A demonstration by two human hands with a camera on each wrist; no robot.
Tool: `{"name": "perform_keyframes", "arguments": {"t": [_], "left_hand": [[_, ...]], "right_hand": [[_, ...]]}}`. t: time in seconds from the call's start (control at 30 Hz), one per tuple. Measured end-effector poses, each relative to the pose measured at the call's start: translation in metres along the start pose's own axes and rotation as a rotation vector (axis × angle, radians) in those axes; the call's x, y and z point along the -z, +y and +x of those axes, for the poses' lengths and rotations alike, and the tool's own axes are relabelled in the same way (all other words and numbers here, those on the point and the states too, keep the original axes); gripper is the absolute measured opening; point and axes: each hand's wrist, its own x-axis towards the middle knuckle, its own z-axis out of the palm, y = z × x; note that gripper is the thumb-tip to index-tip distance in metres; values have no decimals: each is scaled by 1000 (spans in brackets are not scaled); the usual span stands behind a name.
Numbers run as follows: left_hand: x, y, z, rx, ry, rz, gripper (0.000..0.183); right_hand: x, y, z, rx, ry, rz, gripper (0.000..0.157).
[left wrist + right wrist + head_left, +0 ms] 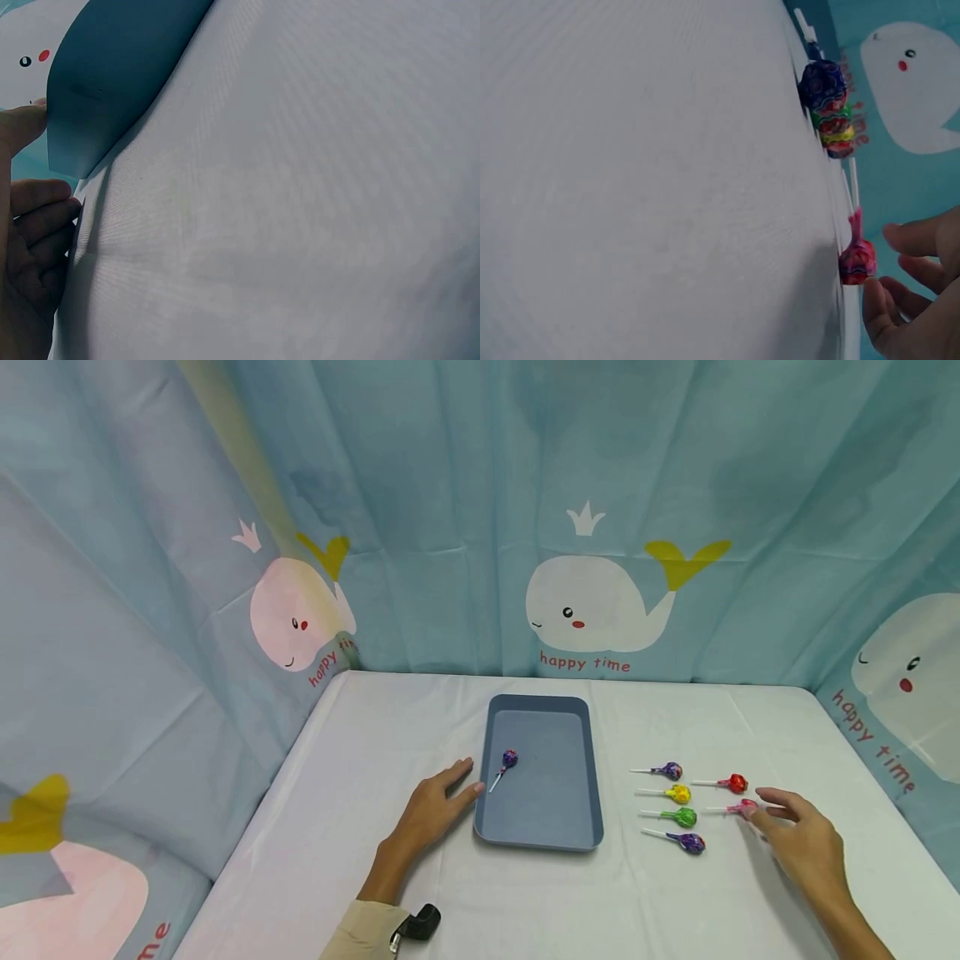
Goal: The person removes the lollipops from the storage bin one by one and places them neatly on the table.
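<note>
My left hand (431, 810) rests on the table at the left side of a blue-grey tray (551, 837). In the left wrist view its thumb touches the tray wall (112, 82), and the fingers lie relaxed below. Inside the tray is one purple lollipop (510, 758). On the right, my right hand (810, 843) reaches over a pink lollipop (744, 808), which lies on the table with its stick pointing left. In the right wrist view the thumb and fingers are spread around the pink wrapped head (857, 262), with a gap between them and fingertips close to it.
Between tray and right hand lie a purple lollipop (670, 770), a yellow one (679, 793), a green one (684, 817), another purple one (690, 843) and a red one (737, 783). A white cloth covers the table (525, 910). Blue whale-print curtains (450, 485) surround it.
</note>
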Motion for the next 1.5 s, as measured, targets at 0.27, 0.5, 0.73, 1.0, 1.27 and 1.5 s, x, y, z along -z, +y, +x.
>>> {"name": "perform_keyframes", "arguments": {"t": [0.27,0.5,0.73,1.0,1.27,1.5], "left_hand": [[-1,-2,0,-10,1,0,70],[-1,-4,0,-13,3,-8,71],[-2,-3,-1,-7,-5,-8,71],[-1,-2,0,7,-14,7,71],[0,-1,-1,-13,-11,1,71],[0,-1,0,-17,-9,-2,71]], "right_hand": [[-7,-23,-12,120,72,69,48],[-22,-47,-24,222,89,147,45],[-35,-67,-30,289,54,225,45],[-47,-80,-35,329,-6,332,46],[-63,-102,-41,312,-59,395,45],[-77,-116,-45,314,-110,476,45]]}}
